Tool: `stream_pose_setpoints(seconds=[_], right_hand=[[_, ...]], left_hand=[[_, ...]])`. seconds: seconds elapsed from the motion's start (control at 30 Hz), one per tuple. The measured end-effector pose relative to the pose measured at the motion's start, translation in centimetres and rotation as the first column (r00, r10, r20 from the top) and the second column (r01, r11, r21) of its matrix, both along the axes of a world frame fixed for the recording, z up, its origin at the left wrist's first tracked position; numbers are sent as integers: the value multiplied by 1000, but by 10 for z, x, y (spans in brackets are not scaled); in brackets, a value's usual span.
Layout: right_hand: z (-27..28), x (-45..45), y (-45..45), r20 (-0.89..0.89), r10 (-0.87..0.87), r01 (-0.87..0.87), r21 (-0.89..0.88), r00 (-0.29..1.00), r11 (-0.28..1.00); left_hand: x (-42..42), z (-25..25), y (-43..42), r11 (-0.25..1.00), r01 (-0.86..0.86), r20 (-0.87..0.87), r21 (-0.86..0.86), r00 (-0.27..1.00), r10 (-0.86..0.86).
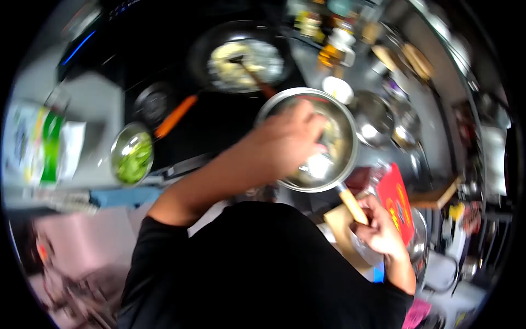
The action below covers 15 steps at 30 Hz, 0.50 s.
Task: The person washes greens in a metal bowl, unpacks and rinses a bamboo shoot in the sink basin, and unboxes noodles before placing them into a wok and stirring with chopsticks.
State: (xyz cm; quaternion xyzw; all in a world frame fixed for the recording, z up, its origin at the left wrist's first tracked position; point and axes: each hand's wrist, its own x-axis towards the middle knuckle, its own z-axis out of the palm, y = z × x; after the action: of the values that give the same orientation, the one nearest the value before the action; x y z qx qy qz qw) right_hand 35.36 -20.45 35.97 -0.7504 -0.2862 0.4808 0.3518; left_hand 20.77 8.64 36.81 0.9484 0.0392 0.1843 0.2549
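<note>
Metal pan, left hand over it, right hand around its handle

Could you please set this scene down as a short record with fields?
Left hand: over or in the saucepan; blurred, grip unclear
Right hand: closed around the saucepan's handle
Saucepan contents: too blurred to identify
Wok: on a dark surface, holding pale yellow food and a utensil
Bowl: at the left, holding green pieces
Red package: beside the right hand
</note>
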Motion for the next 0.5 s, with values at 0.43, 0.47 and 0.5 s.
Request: stream_pose_setpoints(seconds=[0.43,0.47,0.5], right_hand=[[-34,-152,148,-44,477,-471,103,878,876],[-23,-165,162,-35,496,-490,108,868,865],[-18,-177,175,-20,514,-509,115,857,853]], left_hand=[[-223,-11,70,913,-342,-6,221,936,352],[-239,2,78,911,-364,-31,195,926,377],[-254,15,86,905,-388,-51,174,915,401]])
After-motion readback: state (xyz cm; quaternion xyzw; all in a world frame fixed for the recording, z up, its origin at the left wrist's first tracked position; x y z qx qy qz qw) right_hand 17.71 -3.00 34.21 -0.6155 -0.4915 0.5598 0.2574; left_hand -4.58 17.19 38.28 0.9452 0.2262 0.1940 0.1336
